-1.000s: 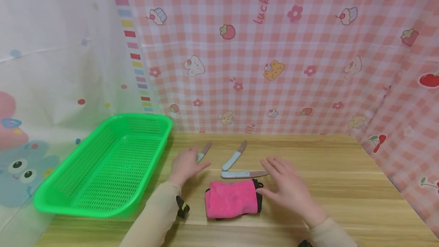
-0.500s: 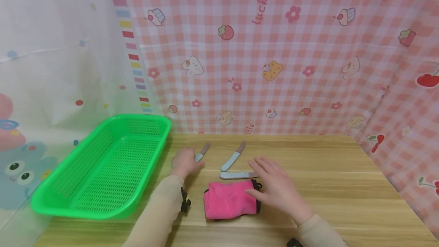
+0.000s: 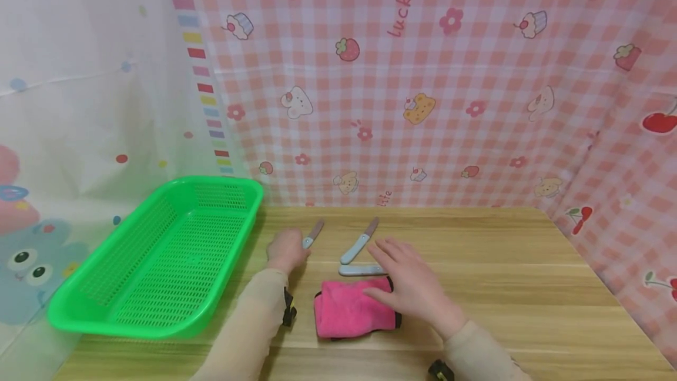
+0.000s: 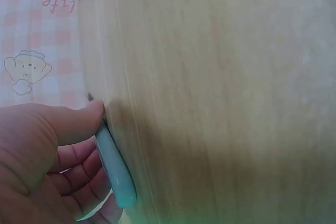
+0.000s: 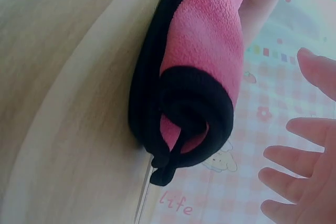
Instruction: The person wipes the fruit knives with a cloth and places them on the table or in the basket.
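Near the basket, my left hand (image 3: 285, 250) grips the handle of a small paring knife (image 4: 115, 174). Its thumb presses the handle near the blade, with the fingers curled behind; in the head view the blade points away from me. A second paring knife (image 3: 357, 247) with a pale blue handle lies slanted on the table. Below it a third knife (image 3: 362, 270) lies crosswise, its blade hidden behind my right hand (image 3: 409, 284). Fingers spread, that hand hovers over the right end of a rolled pink towel (image 3: 349, 310) with black edging, apart from it in the right wrist view.
A green plastic basket (image 3: 132, 331) with perforated walls stands on the left, close to the left forearm. The wooden table (image 3: 529, 293) ends at a pink checked curtain (image 3: 455, 75) behind the knives. Another curtain hangs along the left.
My left hand has closed around the handle of the leftmost knife, which still lies in about the same spot. My right hand has drifted left, over the towel's end and the crosswise knife's blade.
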Tool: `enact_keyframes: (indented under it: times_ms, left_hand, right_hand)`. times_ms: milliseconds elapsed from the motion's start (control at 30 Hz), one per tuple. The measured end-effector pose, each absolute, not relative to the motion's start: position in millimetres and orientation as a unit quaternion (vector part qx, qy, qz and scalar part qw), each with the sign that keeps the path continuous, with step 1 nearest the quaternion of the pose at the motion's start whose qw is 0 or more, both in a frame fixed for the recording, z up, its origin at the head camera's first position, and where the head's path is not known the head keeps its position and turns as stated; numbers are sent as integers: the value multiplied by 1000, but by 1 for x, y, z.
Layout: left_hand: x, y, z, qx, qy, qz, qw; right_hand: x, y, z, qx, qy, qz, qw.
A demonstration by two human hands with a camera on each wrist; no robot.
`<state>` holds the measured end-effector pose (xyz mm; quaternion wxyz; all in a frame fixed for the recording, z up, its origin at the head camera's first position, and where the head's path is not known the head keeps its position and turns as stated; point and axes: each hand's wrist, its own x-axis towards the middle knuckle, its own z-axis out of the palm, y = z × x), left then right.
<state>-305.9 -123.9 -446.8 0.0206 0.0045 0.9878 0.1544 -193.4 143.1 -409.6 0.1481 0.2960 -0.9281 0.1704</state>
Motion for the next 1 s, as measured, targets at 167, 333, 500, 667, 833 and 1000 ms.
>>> enact_keyframes:
  times_ms: [167, 333, 500, 667, 833, 1000]
  left_hand:
    - [-304, -123, -446, -7, 986, 166, 24]
    - [-302, -123, -444, -3, 984, 175, 30]
    - [-300, -124, -440, 4, 981, 191, 33]
    - [-296, -126, -434, 13, 968, 250, 17]
    - [-291, -126, -425, 33, 951, 306, -9]
    - [-284, -126, -415, 55, 940, 335, -43]
  right_hand:
    - [-194, 137, -410, 300, -929, 170, 134]
    - [-193, 134, -411, 308, -929, 168, 118]
    - [-193, 132, -414, 327, -923, 164, 115]
    - [-193, 127, -417, 350, -916, 165, 109]
    - [-192, 119, -419, 368, -910, 165, 101]
    - [-189, 110, -420, 377, -909, 156, 85]
